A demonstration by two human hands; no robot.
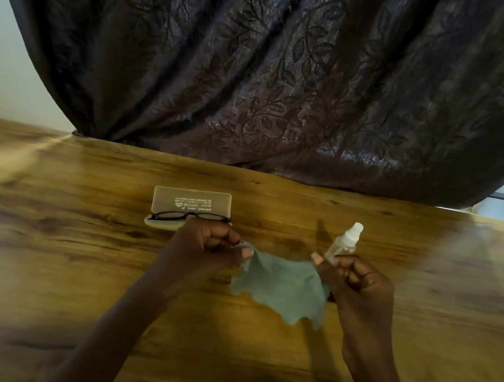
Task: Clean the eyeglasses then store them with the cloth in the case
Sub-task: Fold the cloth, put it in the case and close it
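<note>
**A:** Start at the left. What lies beyond the left hand (207, 243)?

**B:** The case (190, 210), lid standing open, just past the knuckles on the wooden table (33, 236). The eyeglasses (187, 217) rest across its lower shell, dark-framed, lenses facing the person. I'd call them light but fragile; better lifted by the bridge or a temple arm near the hinge, never by the lenses.

**A:** Any writing?

**B:** Pale lettering on the lid, upside down from here and blurred. I can't make out a word with confidence.

**A:** And the hands themselves?

**B:** Apart, each pinched shut on one upper corner of the cloth (281, 287), thumb against forefinger. The cloth hangs stretched between them, grey-green, its lower edge wavy and drooping above the table. It looks thin, soft and limp, so it will fold or bunch easily and weighs next to nothing. Corners are the sensible hold for spreading it; draped over the fingertips would suit wiping.

**A:** Past the right hand (359, 283)?

**B:** A small clear spray bottle (344, 242) with a white cap, just beyond the fingers, seemingly standing on the table. Probably light, smooth plastic, easy to tip. No label that I can see.

**A:** So the cleaning?

**B:** Not yet begun on the lenses, I'd judge: glasses untouched in the case.
</note>
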